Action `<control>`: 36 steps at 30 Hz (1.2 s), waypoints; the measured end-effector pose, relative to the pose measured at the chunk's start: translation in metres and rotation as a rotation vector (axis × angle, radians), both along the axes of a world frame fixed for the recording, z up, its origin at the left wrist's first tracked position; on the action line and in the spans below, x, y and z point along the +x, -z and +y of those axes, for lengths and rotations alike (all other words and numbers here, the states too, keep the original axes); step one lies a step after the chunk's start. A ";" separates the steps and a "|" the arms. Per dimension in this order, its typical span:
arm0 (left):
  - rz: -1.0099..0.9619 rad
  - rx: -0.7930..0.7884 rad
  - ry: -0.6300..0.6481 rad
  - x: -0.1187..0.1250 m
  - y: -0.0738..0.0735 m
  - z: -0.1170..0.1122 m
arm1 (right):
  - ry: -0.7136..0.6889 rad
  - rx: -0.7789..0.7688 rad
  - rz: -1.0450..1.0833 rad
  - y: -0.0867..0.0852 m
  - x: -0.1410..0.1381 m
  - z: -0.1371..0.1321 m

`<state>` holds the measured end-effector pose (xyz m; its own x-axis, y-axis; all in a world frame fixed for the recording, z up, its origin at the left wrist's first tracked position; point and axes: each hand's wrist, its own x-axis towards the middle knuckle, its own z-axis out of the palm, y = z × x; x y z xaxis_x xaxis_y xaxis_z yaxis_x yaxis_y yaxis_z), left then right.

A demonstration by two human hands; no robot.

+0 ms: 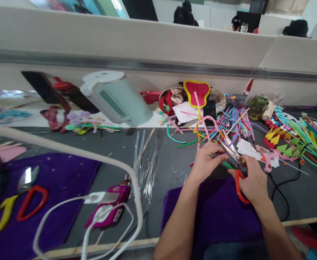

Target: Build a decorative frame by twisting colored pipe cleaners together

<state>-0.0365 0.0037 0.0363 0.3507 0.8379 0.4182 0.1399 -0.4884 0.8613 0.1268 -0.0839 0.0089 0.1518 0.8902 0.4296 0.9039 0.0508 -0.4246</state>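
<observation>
My right hand [253, 180] grips scissors [232, 150] with a red handle, their blades apart and pointing up and left toward my other hand. My left hand [208, 157] is closed in a pinch beside the blades; what its fingers hold is too small to make out. Just beyond its fingertips, a pink pipe cleaner [211, 119] curves in a loop; I cannot tell whether the hand touches it. A folded purple cloth [226, 216] lies beneath my hands. Behind them is a heap of mixed-colour pipe cleaners [235, 121].
A red shape with yellow edging [196, 92] stands at the back. A pale green jug [117, 97], silver wires [151, 162] and a magenta box [109, 207] with white cables are to the left. A pink glue gun [268, 160] lies right, near a green jar [258, 107].
</observation>
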 end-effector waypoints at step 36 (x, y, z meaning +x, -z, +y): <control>0.354 0.314 -0.091 0.011 0.025 0.009 | -0.340 -0.214 1.564 0.007 -0.007 0.072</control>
